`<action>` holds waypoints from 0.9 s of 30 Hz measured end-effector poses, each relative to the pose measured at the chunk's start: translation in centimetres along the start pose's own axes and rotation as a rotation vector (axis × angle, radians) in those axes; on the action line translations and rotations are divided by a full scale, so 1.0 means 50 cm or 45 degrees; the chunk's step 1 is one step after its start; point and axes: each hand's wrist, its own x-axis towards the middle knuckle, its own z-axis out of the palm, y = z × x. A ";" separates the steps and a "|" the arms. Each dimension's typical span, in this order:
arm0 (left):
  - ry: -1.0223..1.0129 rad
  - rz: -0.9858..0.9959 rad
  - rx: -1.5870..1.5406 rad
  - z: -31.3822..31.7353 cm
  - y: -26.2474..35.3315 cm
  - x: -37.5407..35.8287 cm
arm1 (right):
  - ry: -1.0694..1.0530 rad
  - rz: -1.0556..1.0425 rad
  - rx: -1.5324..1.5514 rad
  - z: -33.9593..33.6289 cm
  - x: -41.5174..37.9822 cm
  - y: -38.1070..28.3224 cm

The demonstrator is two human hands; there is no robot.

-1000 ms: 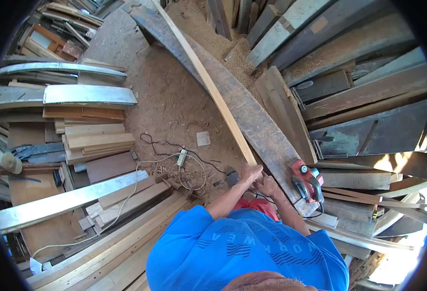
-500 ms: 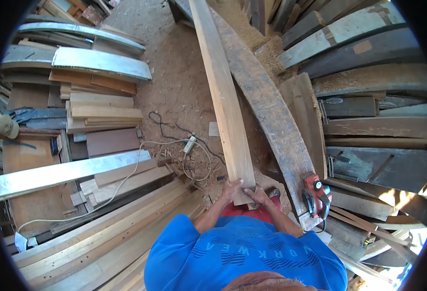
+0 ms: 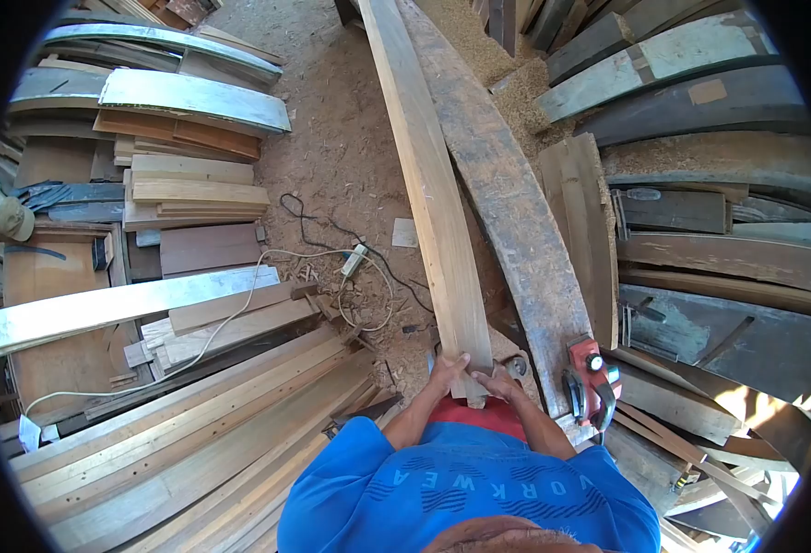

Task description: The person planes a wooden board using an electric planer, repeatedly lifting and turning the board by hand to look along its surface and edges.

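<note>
A long pale wooden plank [image 3: 428, 184] runs from the top of the view down to my waist, its broad face up. My left hand [image 3: 446, 370] grips its near end on the left edge, and my right hand [image 3: 497, 380] holds the same end from the right. The plank lies alongside a wide dark weathered board [image 3: 507, 203] that serves as a bench. A red electric planer [image 3: 590, 380] rests on the near end of that dark board, just right of my right hand.
Stacks of planks [image 3: 189, 203] lie at the left and long boards [image 3: 175, 442] at the lower left. A white cable with a socket strip [image 3: 354, 261] trails over the sawdust floor. Dark timbers [image 3: 700, 230] and sawdust heaps fill the right side.
The plank has turned from edge-on to face-up and come toward me; both hands stay on its near end. The view has shifted slightly.
</note>
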 end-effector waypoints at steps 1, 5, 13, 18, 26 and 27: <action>-0.016 -0.025 0.005 0.008 0.008 -0.008 | 0.013 0.025 -0.004 0.000 0.004 0.011; 0.061 0.039 0.091 0.044 -0.018 -0.024 | -0.037 0.055 0.189 -0.033 -0.047 -0.011; 0.036 0.067 0.249 0.098 -0.072 -0.078 | -0.057 0.046 0.191 -0.041 -0.102 0.109; -0.007 0.100 0.116 0.133 -0.056 -0.125 | -0.045 -0.034 0.136 -0.089 -0.220 -0.011; -0.538 0.330 -0.266 0.279 0.289 -0.354 | -0.027 -0.304 0.146 -0.187 -0.450 -0.318; -0.673 0.368 -0.367 0.295 0.326 -0.382 | -0.043 -0.423 0.260 -0.197 -0.499 -0.362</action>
